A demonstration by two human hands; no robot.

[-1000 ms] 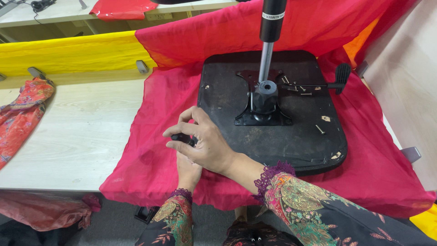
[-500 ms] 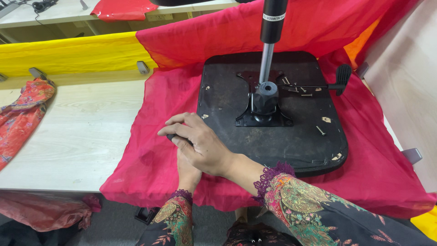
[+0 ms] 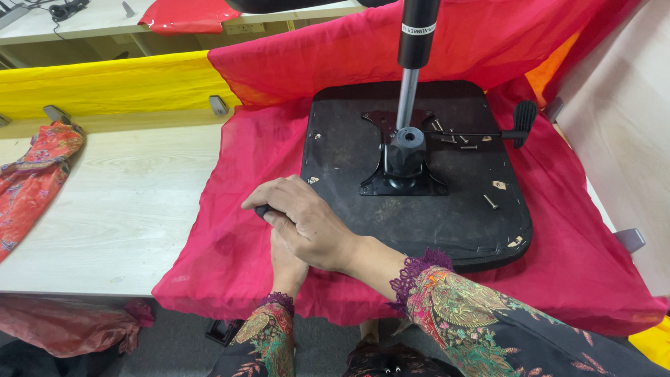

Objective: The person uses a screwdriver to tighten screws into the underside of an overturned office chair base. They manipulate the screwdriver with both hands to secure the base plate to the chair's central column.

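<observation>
Under cupped right hand (image 3: 307, 223), small black object (image 3: 262, 210)

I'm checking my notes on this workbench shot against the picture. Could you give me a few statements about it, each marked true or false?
1. The right hand lies over the left hand. True.
2. The upturned chair seat base rests on a blue cloth. False: it rests on a red cloth.
3. A gas lift cylinder stands upright in the seat's mounting plate. True.
4. Loose screws lie on the seat base. True.
5. Both hands grip the lever. False: they are at the seat's near left edge, around a small dark object.
</observation>
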